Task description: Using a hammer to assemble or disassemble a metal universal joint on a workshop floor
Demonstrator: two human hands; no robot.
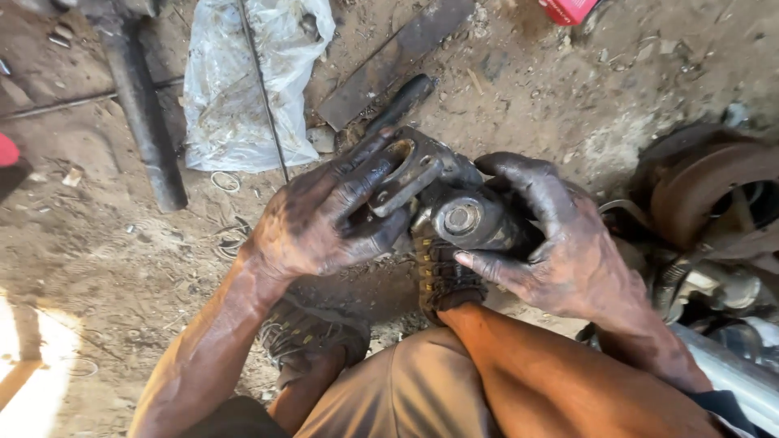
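Gripping a greasy universal-joint yoke (422, 182) above the dirt floor (105, 259), the left hand (324, 215) wraps its fingers around the flange while the right hand (560, 243) clasps the round bearing cap (464, 219).

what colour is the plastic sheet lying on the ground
Whitish and see-through, smudged with dirt: the plastic sheet, clearest in the head view.

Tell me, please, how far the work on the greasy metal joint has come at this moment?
Done, it seems: the metal joint is off any machine and lies free. In hand: the left hand grips its yoke end, the right hand cups the round cap end, both black with grease. Left: it is not taken apart or cleaned; a dark handled tool lies unused on the dirt floor behind.
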